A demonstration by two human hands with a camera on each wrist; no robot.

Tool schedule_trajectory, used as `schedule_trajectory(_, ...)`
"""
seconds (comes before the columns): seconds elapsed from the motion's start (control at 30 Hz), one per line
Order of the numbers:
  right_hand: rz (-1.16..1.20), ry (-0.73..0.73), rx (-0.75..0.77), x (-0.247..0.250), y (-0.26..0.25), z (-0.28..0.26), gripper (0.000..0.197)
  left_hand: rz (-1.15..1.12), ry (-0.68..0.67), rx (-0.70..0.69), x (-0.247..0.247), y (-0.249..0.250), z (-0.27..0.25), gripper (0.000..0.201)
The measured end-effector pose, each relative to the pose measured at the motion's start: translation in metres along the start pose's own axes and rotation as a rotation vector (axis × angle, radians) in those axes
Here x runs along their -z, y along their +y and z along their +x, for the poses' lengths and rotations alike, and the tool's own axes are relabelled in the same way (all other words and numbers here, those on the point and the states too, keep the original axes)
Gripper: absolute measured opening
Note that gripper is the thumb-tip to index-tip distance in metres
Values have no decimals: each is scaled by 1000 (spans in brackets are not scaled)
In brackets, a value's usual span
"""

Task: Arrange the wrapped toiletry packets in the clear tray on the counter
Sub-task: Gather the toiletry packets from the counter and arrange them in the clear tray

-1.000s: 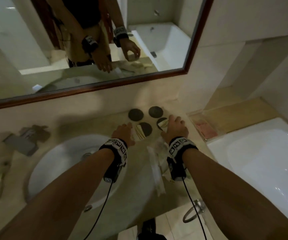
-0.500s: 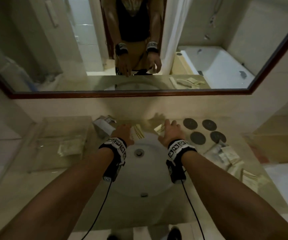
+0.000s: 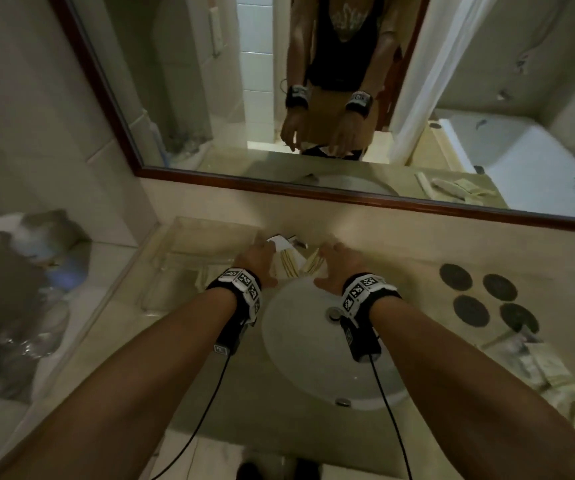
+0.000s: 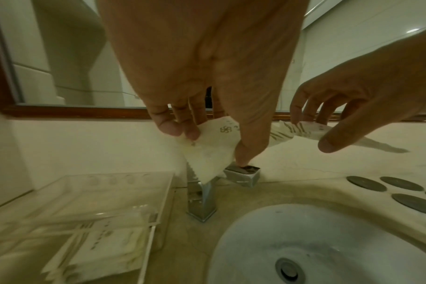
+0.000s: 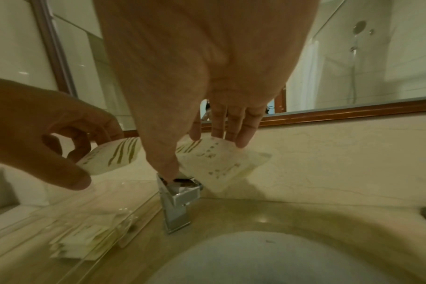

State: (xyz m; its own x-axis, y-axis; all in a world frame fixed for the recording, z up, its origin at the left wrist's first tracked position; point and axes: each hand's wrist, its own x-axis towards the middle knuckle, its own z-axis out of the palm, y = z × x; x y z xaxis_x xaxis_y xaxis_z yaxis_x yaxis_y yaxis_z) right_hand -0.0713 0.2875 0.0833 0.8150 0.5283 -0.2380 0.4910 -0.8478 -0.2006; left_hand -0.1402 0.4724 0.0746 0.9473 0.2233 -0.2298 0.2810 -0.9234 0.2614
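Each of my hands holds a white wrapped packet with tan stripes above the tap. My left hand [image 3: 258, 256] [image 4: 207, 146] pinches its packet [image 3: 287, 265] [image 4: 207, 153] between thumb and fingers. My right hand [image 3: 338, 263] [image 5: 202, 153] pinches the second packet [image 3: 312, 263] [image 5: 219, 163] the same way. The clear tray [image 3: 189, 244] [image 4: 124, 192] stands on the counter just left of the tap. Several flat packets [image 4: 97, 249] [image 5: 80, 242] lie in its near part.
The chrome tap [image 4: 202, 199] [image 5: 175, 207] stands right under both hands, behind the white basin [image 3: 313, 358]. Several dark round coasters [image 3: 480, 296] lie right of the basin, with loose packets [image 3: 549, 375] nearer me. The mirror frame [image 3: 348, 199] runs behind.
Both hands carried their packets leftward from the coasters, over the basin, to the tap beside the tray. The view swung left with them.
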Motion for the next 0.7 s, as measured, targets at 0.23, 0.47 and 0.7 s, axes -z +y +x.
schedule_trajectory(0.23, 101, -3, 148, -15, -44, 33, 78, 93, -37, 177, 9, -50, -16, 68)
schedule_trajectory(0.47, -1, 20, 285, -29, -70, 58, 68, 128, -52, 223, 4, -101, -20, 67)
schedule_trajectory(0.7, 33, -29, 249, -42, -109, 93, 70, 295, -96, 169, -4, -169, -4, 67)
